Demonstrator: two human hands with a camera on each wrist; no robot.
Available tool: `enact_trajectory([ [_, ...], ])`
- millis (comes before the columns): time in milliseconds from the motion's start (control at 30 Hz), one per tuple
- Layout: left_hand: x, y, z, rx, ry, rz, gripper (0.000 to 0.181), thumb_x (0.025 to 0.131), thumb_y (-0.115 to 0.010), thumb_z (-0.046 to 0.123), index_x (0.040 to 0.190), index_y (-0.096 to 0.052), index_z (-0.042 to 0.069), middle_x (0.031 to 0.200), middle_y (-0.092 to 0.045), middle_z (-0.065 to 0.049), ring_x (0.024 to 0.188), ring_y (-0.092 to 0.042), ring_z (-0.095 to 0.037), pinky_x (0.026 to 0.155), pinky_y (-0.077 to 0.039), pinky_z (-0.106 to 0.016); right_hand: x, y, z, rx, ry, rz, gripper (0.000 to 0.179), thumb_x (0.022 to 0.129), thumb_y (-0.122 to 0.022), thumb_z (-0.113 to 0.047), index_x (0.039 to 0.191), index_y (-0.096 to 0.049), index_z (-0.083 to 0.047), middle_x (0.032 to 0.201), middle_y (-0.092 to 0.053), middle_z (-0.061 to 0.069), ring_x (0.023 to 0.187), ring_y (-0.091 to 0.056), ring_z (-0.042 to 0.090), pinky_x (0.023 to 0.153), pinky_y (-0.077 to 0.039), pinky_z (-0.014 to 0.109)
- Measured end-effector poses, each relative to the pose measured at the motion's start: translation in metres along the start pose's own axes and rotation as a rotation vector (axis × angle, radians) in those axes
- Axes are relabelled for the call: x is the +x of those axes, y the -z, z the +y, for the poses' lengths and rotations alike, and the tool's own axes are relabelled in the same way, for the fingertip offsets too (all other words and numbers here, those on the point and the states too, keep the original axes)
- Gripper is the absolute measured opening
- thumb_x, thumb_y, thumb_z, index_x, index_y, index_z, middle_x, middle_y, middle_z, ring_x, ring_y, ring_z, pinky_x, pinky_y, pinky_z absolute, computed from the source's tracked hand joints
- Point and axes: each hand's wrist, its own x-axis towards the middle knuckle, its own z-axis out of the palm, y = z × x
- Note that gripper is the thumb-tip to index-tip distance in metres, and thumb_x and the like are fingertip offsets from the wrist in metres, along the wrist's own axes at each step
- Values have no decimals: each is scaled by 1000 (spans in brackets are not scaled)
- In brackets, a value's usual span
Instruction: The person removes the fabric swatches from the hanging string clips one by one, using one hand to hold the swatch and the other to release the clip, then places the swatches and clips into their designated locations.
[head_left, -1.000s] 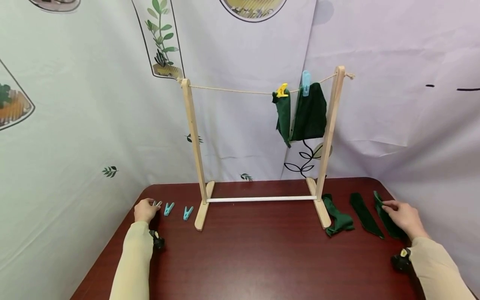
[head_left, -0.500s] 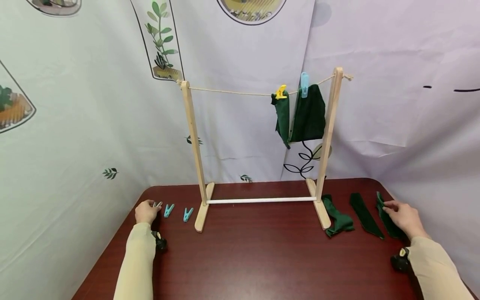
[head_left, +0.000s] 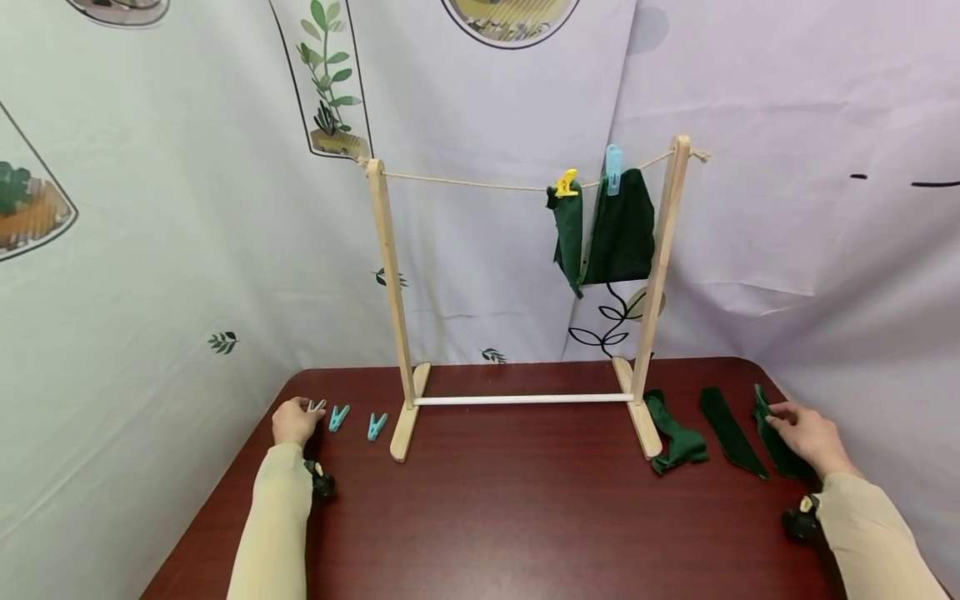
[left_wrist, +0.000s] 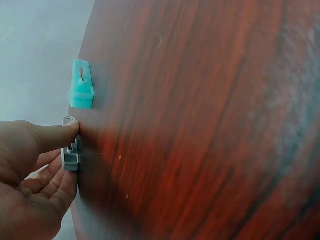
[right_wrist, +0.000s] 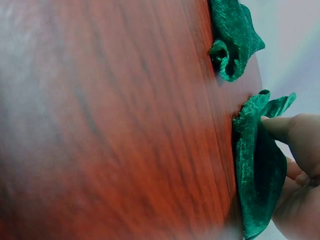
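Observation:
At the table's left side my left hand [head_left: 293, 422] pinches a grey clothespin [left_wrist: 70, 157] between thumb and fingers. Beside it lie two light-blue clothespins, a nearer one [head_left: 338, 417] and a farther one [head_left: 377, 427]. On the right, my right hand [head_left: 812, 437] pinches the edge of a dark green velvet cloth piece [right_wrist: 257, 170], whose upper edge is lifted in a fold. Left of that lie a green strip [head_left: 732, 432] and a crumpled green piece [head_left: 678, 437]. Two more green cloths hang from the line, under a yellow clip [head_left: 566, 182] and a blue clothespin [head_left: 613, 170].
A wooden drying rack stands at the back of the dark red table [head_left: 487, 508], with a left post [head_left: 391, 283], a right post [head_left: 662, 271] and a low white bar [head_left: 525, 400]. A rope [head_left: 465, 182] joins the post tops. Printed white fabric hangs behind.
The right hand's fingers have shifted slightly and the far end of the cloth has moved a little to the right. The left hand stays at the grey clothespin.

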Motion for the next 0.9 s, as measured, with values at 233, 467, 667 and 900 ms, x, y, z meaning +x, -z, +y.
enact_trajectory([
  [233, -3, 2, 2, -2, -18, -29, 47, 95, -66, 10, 128, -53, -21, 122, -55, -40, 106, -55, -52, 91, -46, -60, -2, 1, 2, 9, 20, 2, 41, 104, -51, -19, 122, -53, 18, 108, -56, 43, 98, -53, 59, 78, -45, 64],
  [467, -6, 12, 1, 10, -68, -65, 53, 94, -65, 12, 132, -49, -21, 127, -53, -40, 111, -54, -53, 94, -45, -62, -6, 8, -1, 83, -16, -30, 52, 107, -48, -30, 129, -51, 17, 122, -49, 47, 106, -49, 61, 83, -45, 64],
  [667, -7, 29, 17, -36, -98, -106, 58, 98, -63, 14, 143, -41, -16, 139, -44, -40, 120, -48, -56, 95, -44, -64, -8, 18, -8, 80, 26, 94, 48, 105, -54, -25, 127, -53, 18, 116, -55, 45, 99, -55, 57, 75, -48, 57],
  [900, -3, 51, 54, -100, -131, -67, 63, 100, -62, 19, 150, -37, -10, 146, -40, -37, 131, -42, -53, 102, -41, -64, -4, 39, -28, 94, 60, 212, 49, 105, -54, -25, 131, -52, 16, 122, -55, 42, 105, -52, 58, 79, -44, 59],
])
